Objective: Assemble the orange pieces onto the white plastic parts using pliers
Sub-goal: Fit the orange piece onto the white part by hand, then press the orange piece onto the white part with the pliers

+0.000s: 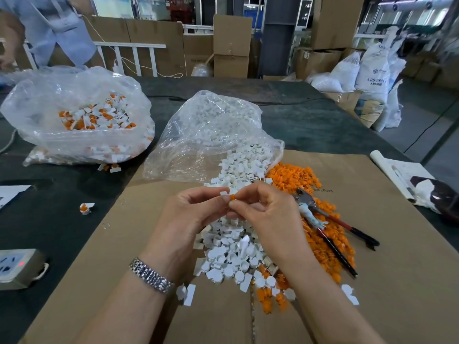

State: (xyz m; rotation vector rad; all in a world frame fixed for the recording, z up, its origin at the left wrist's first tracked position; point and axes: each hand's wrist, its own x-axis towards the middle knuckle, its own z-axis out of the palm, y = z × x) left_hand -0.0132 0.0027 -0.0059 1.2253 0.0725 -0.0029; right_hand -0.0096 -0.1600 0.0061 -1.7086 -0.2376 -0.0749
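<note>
Where hands point(231, 204) meet, orange piece point(232, 196) mostly hidden, grip unclear

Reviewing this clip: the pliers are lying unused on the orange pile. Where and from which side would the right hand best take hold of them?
Probably by the two red-and-black handles, coming from above on the right. The pliers lie flat on the orange pieces, metal head pointing away, handles splayed toward the person. The right hand, nearest them, is now pinching an orange piece with the left hand.
</note>
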